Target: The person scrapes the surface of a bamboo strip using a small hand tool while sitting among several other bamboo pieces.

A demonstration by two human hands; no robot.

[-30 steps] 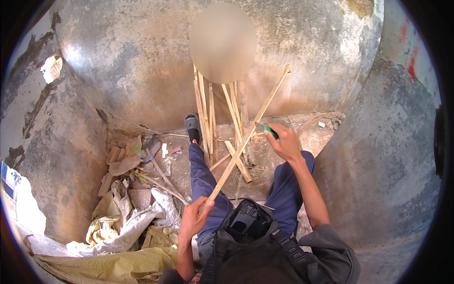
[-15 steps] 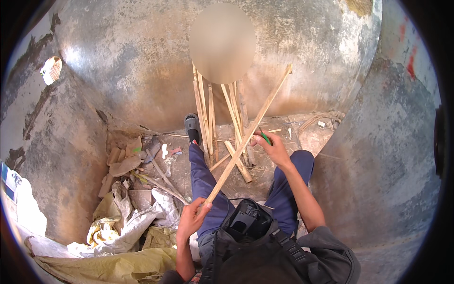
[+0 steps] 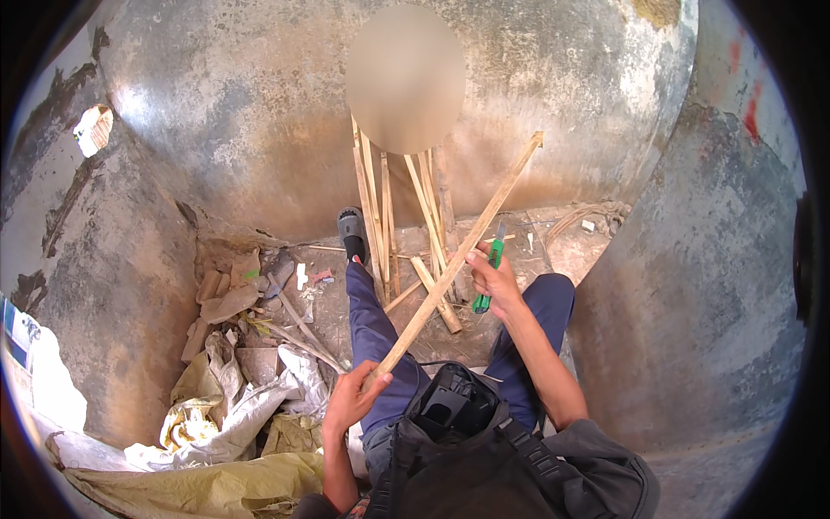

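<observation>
A long, pale bamboo strip (image 3: 454, 264) slants across my lap, its far end up and to the right. Near its lower end my left hand (image 3: 353, 396) is closed around it, above my left thigh. My right hand (image 3: 495, 281) is wrapped round a green utility knife (image 3: 495, 251), whose blade points away from me. The fingertips of that hand lie at the strip's edge; whether they press on it I cannot make out. Beyond, several more bamboo strips (image 3: 372, 203) stand leaning at the wall.
Curved, stained concrete walls (image 3: 242, 130) enclose me. At left lie crumpled sacks (image 3: 251, 424), broken pieces (image 3: 226, 303) and sticks. A short bamboo piece (image 3: 437, 298) rests on the floor between my legs. Coiled cord-like strands (image 3: 584, 216) lie at the far right.
My right hand has turned, so the knife now shows at full length and upright. The bamboo strip's far end has dropped slightly and shifted right. My left hand stays nearly still.
</observation>
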